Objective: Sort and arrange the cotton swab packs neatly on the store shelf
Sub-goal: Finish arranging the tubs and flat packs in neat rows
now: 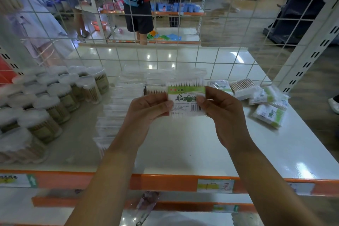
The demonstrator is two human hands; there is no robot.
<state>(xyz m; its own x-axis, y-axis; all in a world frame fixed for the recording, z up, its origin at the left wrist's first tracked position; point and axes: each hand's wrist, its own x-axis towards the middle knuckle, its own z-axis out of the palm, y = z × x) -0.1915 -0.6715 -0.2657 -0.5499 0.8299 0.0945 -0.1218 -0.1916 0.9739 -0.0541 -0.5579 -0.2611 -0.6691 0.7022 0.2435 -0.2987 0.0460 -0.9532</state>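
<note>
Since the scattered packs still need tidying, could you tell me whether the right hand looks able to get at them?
Probably not yet: the right hand is pinching the held pack together with the left hand. The way to the loose packs looks free, over bare shelf.

Shelf: round tubs of swabs in rows at the left. Flat clear packs in overlapping rows just right of the tubs, running from the wire grid at the back toward the front edge. Loose swab packs scattered at the right rear, apparently some overlapping. One swab pack held above the shelf middle, left hand on its left end, right hand on its right. Price-tag rail along the front edge.
</note>
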